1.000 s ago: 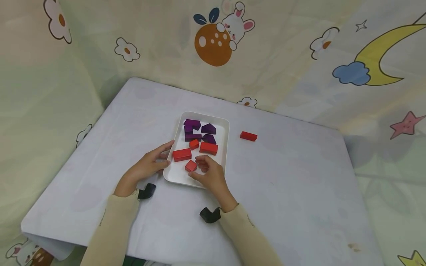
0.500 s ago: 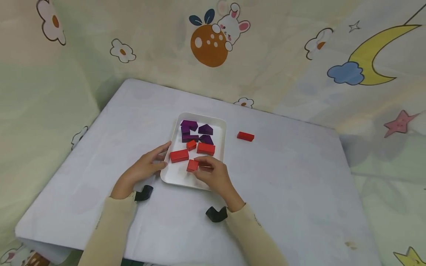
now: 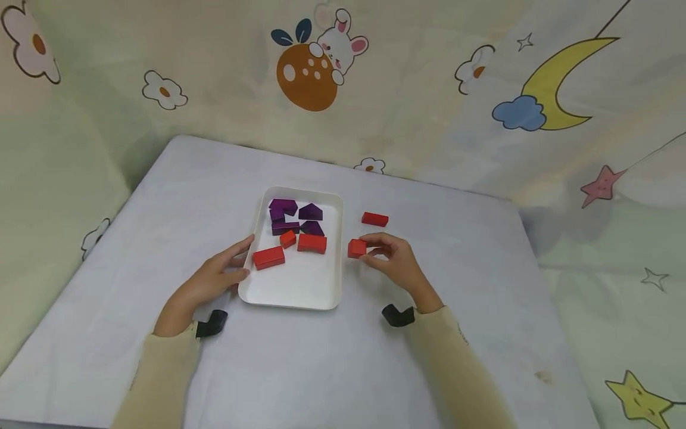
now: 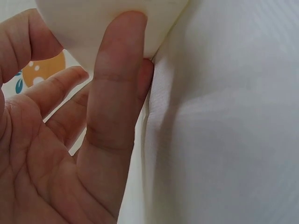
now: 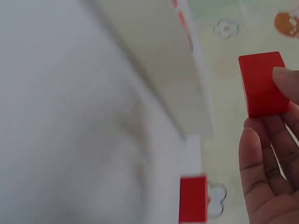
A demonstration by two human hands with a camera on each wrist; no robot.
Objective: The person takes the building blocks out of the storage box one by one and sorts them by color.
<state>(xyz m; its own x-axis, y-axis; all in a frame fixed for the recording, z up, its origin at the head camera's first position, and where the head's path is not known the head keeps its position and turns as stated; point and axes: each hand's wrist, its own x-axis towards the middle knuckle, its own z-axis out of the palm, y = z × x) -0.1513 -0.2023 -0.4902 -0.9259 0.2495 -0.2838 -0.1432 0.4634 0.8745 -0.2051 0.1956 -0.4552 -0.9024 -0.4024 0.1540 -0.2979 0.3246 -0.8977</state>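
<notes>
My right hand (image 3: pixel 395 260) pinches a small red block (image 3: pixel 356 248) between thumb and fingers, just outside the right rim of a white tray (image 3: pixel 292 292). In the right wrist view the red block (image 5: pixel 265 84) shows flat faces and straight edges. My left hand (image 3: pixel 206 283) rests against the tray's left edge, its fingers loosely extended. In the left wrist view a finger lies flat on the tray's outer wall (image 4: pixel 79 28). Inside the tray lie a long red block (image 3: pixel 269 258), another red block (image 3: pixel 312 243) and a small red block (image 3: pixel 287 239).
Several purple blocks (image 3: pixel 311 212) sit in the far half of the tray. One more red block (image 3: pixel 375 218) lies on the white-covered table (image 3: pixel 445 369), right of the tray and beyond my right hand. A patterned cloth (image 3: pixel 225 119) hangs behind the table.
My right hand took hold of the small red block at the tray's near end and carried it right, past the rim. My left hand stays at the tray edge. The head view shifted.
</notes>
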